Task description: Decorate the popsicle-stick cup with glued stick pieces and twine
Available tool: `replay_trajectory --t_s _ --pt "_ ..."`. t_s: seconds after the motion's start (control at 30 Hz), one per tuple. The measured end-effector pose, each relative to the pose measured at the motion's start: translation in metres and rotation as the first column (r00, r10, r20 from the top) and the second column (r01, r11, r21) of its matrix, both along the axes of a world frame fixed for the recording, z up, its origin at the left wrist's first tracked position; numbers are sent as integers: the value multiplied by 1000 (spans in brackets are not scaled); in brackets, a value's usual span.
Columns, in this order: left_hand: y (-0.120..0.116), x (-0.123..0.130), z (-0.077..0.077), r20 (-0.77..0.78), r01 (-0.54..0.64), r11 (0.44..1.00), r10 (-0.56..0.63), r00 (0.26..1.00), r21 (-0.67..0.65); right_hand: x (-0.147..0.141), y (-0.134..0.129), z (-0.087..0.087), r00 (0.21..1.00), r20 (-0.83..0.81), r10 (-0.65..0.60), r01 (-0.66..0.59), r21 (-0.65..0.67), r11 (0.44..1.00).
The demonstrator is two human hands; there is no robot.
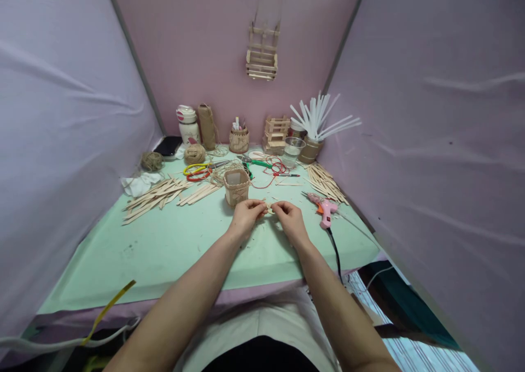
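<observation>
Both hands meet over the front middle of the table, fingertips pinched on a small pale, straw-coloured piece [269, 209] that is too small to name. My left hand [247, 217] grips its left side, and my right hand [290, 219] has its right side. Just behind my left hand stands a small open-topped holder [237, 187] made of wooden sticks, with a braided rim and a bow-like decoration on its front. A pink glue gun [326, 209] lies to the right of my right hand, its black cord running off the front edge.
Wooden craft sticks lie in piles at left [158, 197] and right [326, 181]. Behind are scissors [198, 170], green-handled pliers [260, 163], red cord [279, 167], a twine ball [194, 153], a clear cup [292, 149] and white glue sticks [315, 117]. Fabric walls enclose the table.
</observation>
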State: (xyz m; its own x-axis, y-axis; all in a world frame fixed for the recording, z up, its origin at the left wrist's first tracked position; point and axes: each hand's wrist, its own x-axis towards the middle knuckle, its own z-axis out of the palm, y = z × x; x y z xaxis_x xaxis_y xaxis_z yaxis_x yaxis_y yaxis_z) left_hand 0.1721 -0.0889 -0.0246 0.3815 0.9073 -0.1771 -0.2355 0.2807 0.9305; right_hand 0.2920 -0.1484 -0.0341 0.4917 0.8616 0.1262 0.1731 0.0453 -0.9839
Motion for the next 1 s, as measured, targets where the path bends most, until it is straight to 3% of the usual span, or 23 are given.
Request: replay_trajectory --t_s 0.67,1.0 --pt "-2 -1 6 -26 6 998 -7 1000 -66 0 0 -2 999 42 32 -33 15 999" --pt "-2 -1 2 -17 24 999 -25 1000 -23 0 0 -4 998 37 42 -43 10 999"
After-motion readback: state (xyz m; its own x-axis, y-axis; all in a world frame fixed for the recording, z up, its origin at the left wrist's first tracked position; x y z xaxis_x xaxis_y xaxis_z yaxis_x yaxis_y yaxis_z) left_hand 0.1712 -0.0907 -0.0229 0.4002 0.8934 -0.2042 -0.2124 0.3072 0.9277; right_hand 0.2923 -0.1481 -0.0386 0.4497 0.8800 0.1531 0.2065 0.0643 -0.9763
